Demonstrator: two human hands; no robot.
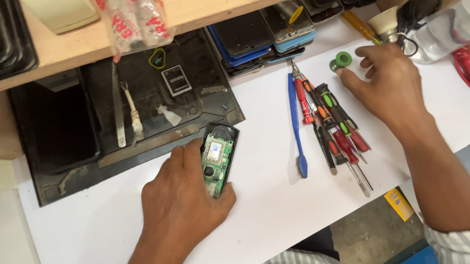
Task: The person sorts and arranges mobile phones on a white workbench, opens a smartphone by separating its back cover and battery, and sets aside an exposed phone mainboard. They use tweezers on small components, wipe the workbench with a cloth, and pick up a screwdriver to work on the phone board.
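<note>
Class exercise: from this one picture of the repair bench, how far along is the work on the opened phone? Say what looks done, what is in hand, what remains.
Done: the small phone lies with its cover off, its green circuit board exposed. In hand: the left hand steadies it on the white table, while the right hand touches a green roll beyond the screwdrivers. Left: the board sits in its black shell, and no tool is picked up yet.

Glossy plastic screwdriver handles [335,119], matt white tabletop [269,199], bare wooden shelf [83,41].

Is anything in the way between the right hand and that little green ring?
Nothing visible is. The right hand is already at the green ring, fingertips touching it on the bare white table. The screwdrivers lie to the side, nearer the person.
</note>
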